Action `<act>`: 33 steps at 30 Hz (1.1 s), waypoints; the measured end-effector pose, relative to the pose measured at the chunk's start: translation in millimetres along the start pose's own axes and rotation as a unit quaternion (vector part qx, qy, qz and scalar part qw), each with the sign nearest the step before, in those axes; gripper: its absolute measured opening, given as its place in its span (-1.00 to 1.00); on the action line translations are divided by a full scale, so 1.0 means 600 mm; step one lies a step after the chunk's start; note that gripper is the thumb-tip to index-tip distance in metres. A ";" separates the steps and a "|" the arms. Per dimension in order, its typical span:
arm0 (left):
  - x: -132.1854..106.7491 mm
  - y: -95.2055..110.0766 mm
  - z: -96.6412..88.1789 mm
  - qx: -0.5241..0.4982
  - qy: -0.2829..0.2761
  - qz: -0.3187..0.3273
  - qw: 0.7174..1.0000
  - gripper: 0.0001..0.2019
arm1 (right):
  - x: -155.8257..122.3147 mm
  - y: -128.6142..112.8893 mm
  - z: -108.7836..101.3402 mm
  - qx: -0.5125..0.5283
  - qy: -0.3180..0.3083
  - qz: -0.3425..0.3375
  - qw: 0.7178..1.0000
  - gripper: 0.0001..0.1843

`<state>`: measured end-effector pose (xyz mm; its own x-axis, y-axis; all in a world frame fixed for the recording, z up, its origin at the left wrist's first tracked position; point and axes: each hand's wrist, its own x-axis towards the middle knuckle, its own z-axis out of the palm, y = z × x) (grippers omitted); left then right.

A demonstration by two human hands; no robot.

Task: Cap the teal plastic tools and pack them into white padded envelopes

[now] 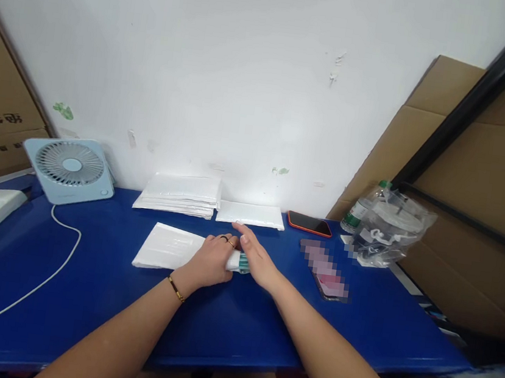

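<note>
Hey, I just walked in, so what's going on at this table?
A person's left hand grips a flat, white, glossy packet at a shiny blue table. The right hand, fingers extended, is at the packet's right end, where something teal-green shows; I can't tell what it is. Behind them, near the white wall, lie a stack of flat white packets and, to its right, another flat white packet.

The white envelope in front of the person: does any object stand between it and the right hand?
Yes: the left hand lies over the right part of the white envelope, and a teal item shows between that hand and the right hand. Whether item and palm touch is unclear. No other thing is visible between.
</note>
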<state>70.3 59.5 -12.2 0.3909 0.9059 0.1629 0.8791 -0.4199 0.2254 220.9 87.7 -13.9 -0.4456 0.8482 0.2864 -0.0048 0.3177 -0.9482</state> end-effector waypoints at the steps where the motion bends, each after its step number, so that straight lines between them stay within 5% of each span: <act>1: -0.003 -0.005 0.000 -0.004 -0.008 0.012 1.000 -0.50 | 0.001 0.005 -0.003 -0.019 -0.013 0.005 1.000 -0.56; 5: -0.016 -0.030 -0.008 -0.014 -0.045 0.046 0.998 -0.17 | 0.005 0.008 -0.061 -0.114 -0.089 0.037 0.989 -0.55; 10: -0.026 -0.069 -0.012 -0.012 -0.105 0.013 0.994 0.13 | -0.007 -0.007 -0.132 -0.245 -0.235 0.062 0.939 -0.15; 14: -0.024 -0.090 -0.001 -0.052 -0.140 -0.005 0.989 0.13 | -0.009 0.004 -0.110 -0.242 -0.251 0.100 0.932 -0.16; 19: -0.020 -0.091 0.001 -0.103 -0.129 0.026 0.986 0.04 | -0.004 0.023 -0.057 -0.237 -0.181 0.082 0.951 -0.46; 25: -0.022 -0.081 -0.018 -0.144 -0.132 0.011 0.981 0.00 | 0.000 0.009 -0.075 -0.211 -0.194 0.013 0.958 -0.40; 27: -0.019 -0.076 -0.024 -0.167 -0.157 0.035 0.973 -0.04 | 0.002 0.005 -0.078 -0.243 -0.189 -0.011 0.951 -0.42; 30: -0.019 -0.068 -0.034 -0.152 -0.180 0.090 0.968 -0.09 | -0.009 -0.002 -0.063 -0.273 -0.258 0.058 0.925 -0.62; 33: -0.046 -0.056 -0.052 -0.083 -0.127 0.092 0.984 -0.09 | -0.040 -0.020 -0.043 -0.317 -0.298 0.093 0.896 -0.61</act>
<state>21.3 46.8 5.4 0.6129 0.7897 -0.0258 0.7394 -0.5617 0.3712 254.4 74.7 -6.0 -0.7855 0.5945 -0.1720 0.5441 0.5311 -0.6495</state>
